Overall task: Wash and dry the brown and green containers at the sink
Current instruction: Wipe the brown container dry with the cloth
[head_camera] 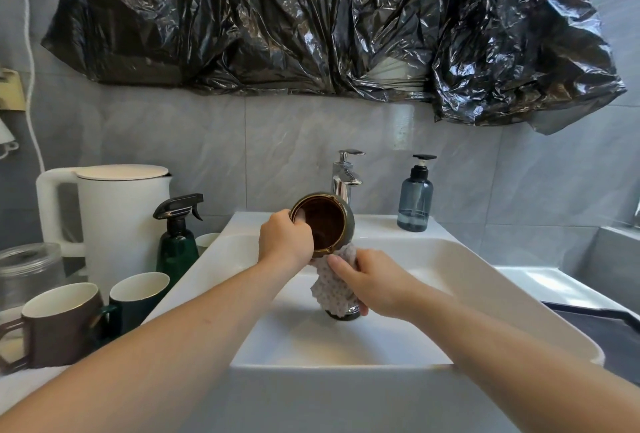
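Over the white sink (450, 259), the left hand (284, 238) grips a round container (323, 224) by its rim, fingers curled inside the opening and the thumb on the outside. The container is tipped so that its mouth faces the camera; its inside is glossy brown and its outer wall a dull grey-green. It hangs above the basin, just in front of the chrome tap (346, 176), touching neither. The right hand (370, 283) is closed around a pale, bumpy cloth (332, 287), pressing the upper end of it against the lower outside of the container, while the rest of the cloth hangs down toward the drain (the drain itself is mostly hidden behind it). The two hands are close together, almost touching at the container's lower edge.

On the surface to the left of the sink stand a brown mug (59, 325) and, just beside it, a dark green mug (138, 297), both upright with white interiors. Behind them are a dark green spray bottle (177, 245) and a white kettle (117, 221). A blue-grey pump bottle (415, 198) stands on the sink's back ledge, to the right of the tap. Crumpled black plastic sheeting (311, 23) covers the wall above.
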